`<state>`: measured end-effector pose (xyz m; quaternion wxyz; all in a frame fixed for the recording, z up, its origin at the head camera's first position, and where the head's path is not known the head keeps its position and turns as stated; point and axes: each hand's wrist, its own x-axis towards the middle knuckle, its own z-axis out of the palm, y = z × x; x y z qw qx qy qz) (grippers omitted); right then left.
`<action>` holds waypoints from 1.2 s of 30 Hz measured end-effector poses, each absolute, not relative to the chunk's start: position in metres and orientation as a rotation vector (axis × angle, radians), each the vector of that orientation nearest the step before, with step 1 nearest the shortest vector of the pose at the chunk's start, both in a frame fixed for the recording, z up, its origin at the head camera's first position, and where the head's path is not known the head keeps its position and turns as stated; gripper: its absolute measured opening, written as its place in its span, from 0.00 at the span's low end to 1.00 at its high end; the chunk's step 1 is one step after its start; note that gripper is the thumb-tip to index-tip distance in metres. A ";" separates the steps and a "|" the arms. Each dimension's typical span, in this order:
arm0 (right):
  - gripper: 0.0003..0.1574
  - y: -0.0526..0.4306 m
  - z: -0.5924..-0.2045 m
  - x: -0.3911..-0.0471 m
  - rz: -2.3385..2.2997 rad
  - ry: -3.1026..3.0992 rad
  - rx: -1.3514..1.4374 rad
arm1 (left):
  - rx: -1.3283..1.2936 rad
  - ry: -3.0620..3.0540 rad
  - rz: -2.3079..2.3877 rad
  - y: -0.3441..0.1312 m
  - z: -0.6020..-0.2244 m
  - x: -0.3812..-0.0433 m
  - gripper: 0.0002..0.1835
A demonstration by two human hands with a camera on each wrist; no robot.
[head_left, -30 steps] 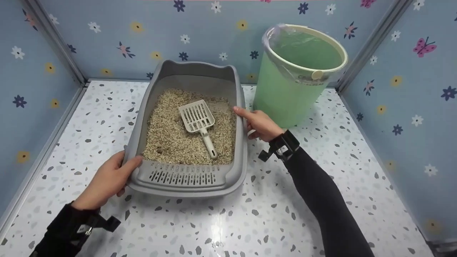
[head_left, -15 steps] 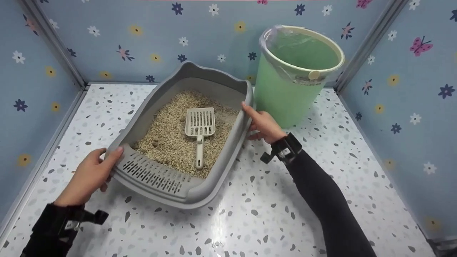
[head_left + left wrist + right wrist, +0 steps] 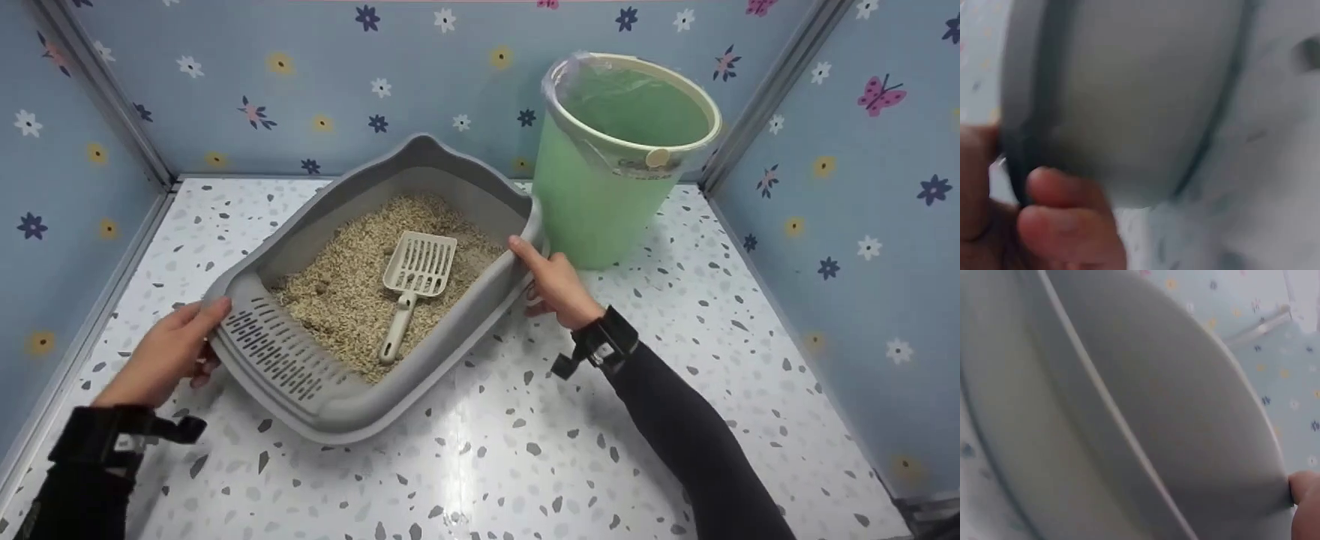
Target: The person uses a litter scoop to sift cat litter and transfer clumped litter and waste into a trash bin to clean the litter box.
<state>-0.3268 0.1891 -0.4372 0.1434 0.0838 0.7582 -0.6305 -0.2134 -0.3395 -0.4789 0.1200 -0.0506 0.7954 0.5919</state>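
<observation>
A grey litter box [image 3: 292, 405] sits at an angle on the speckled surface, its low slotted end toward the lower left. My left hand [image 3: 161, 352] grips the rim at that end, thumb on top; in the left wrist view two fingertips [image 3: 1064, 222] curl under the edge. On the far right side my right hand [image 3: 559, 289] holds the rim, thumb over it and fingers below. Tan granular litter [image 3: 341, 300] covers the bottom of the box. On it lies a beige slotted litter scoop [image 3: 420, 266], handle pointing to the lower left.
Just behind the box's right corner stands a green waste bin [image 3: 600, 210] with a plastic bag lining its rim. Blue floral panels [image 3: 225, 82] enclose the back and sides. The white speckled surface [image 3: 600, 450] extends in front and to the right.
Both hands have turned the litter box clockwise, its slotted end swinging left. My left hand went left with it; the right hand shifted slightly. The scoop's handle now points lower left.
</observation>
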 end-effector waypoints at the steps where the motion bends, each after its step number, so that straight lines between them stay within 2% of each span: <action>1: 0.63 0.192 -0.437 -0.324 -1.821 2.178 0.237 | -0.143 2.276 1.764 -0.345 -0.478 -0.220 0.28; 4: 0.65 0.200 -0.434 -0.328 -1.834 2.187 0.199 | -0.195 2.185 1.891 -0.345 -0.475 -0.227 0.27; 7: 0.70 0.206 -0.429 -0.345 -1.816 2.267 0.166 | -0.187 2.216 1.891 -0.328 -0.476 -0.212 0.30; 10: 0.66 0.205 -0.427 -0.356 -1.740 2.377 0.150 | -0.142 2.285 1.812 -0.307 -0.475 -0.186 0.34; 12: 0.60 0.205 -0.427 -0.356 -1.692 2.445 0.152 | -0.105 2.279 1.799 -0.298 -0.475 -0.177 0.36; 15: 0.52 0.205 -0.429 -0.345 -1.667 2.512 0.145 | -0.121 2.270 1.828 -0.296 -0.473 -0.179 0.36; 18: 0.48 0.207 -0.429 -0.324 -1.627 2.551 0.079 | -0.149 2.222 1.830 -0.310 -0.472 -0.196 0.35; 21: 0.49 0.207 -0.428 -0.302 -1.511 2.609 -0.045 | -0.145 2.156 1.848 -0.329 -0.474 -0.215 0.30; 24: 0.53 0.212 -0.425 -0.295 -1.444 2.557 -0.128 | -0.165 2.099 1.906 -0.338 -0.475 -0.221 0.26; 27: 0.54 0.220 -0.422 -0.310 -1.566 2.344 -0.117 | -0.176 2.168 1.852 -0.330 -0.472 -0.206 0.32; 31: 0.48 0.228 -0.423 -0.352 -1.737 2.131 -0.046 | -0.206 2.265 1.720 -0.299 -0.464 -0.161 0.43; 36: 0.49 0.230 -0.432 -0.389 -1.764 2.078 -0.041 | -0.360 2.269 1.775 -0.254 -0.464 -0.125 0.42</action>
